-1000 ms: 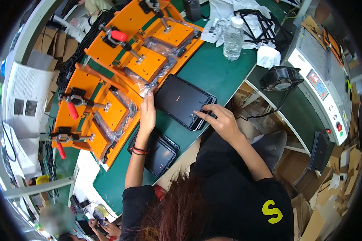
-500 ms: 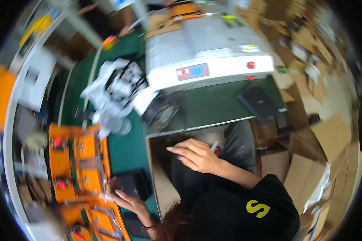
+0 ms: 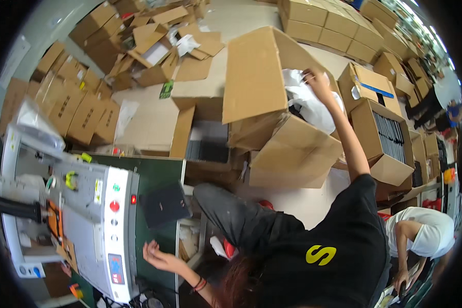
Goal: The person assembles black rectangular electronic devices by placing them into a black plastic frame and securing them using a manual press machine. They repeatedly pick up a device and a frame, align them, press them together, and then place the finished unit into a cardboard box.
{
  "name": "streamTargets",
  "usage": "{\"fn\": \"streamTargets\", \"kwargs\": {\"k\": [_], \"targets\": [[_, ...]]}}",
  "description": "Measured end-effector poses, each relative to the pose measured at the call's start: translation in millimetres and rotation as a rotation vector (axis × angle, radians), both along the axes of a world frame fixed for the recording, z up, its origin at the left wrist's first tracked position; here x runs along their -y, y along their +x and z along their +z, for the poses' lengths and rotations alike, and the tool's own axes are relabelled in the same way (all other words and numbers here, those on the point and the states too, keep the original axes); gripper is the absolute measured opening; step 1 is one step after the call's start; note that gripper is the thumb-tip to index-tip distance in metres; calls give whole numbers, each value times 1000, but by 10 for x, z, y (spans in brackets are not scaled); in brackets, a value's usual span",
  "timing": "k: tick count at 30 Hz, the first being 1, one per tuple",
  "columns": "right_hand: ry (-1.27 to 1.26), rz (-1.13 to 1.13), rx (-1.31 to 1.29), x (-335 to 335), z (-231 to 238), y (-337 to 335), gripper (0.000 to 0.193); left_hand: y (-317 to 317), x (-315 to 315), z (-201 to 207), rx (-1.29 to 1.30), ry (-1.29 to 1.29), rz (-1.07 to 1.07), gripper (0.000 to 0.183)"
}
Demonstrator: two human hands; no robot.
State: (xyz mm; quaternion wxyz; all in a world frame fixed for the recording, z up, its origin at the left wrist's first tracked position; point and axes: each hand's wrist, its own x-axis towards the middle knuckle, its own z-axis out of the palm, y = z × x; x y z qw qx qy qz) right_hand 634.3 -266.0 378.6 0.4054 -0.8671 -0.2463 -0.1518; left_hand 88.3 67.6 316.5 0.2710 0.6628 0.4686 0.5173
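My right hand is stretched out over a large open cardboard box. Its bent fingers close on a crumpled white plastic bag inside the box; the fingertips are small and partly hidden. My left hand hovers by the edge of the green worktable, fingers loosely curled but apart, holding nothing. Just beyond that hand a flat black case lies on the green surface, close to the control panel of a white machine.
Another open box holds dark flat items, and an open carton at right is packed with rows of them. Stacked cartons line the back. Torn cardboard litters the far left floor. A co-worker in white bends at the right.
My view and body have turned right, from the orange trays toward the boxes. My right hand has gone from above my lap to the white plastic bag; my left hand has left the trays.
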Motion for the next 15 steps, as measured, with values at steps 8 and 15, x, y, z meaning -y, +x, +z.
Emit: {"fn": "streamTargets", "kwargs": {"k": [8,15], "targets": [[-883,416,-309,-564,-2199,1085,47,-176,-84,-142,-20,-46,25,29],[-886,333,104,-186,-2557,1081,36,-18,-134,-153,-23,-75,10,27]]}}
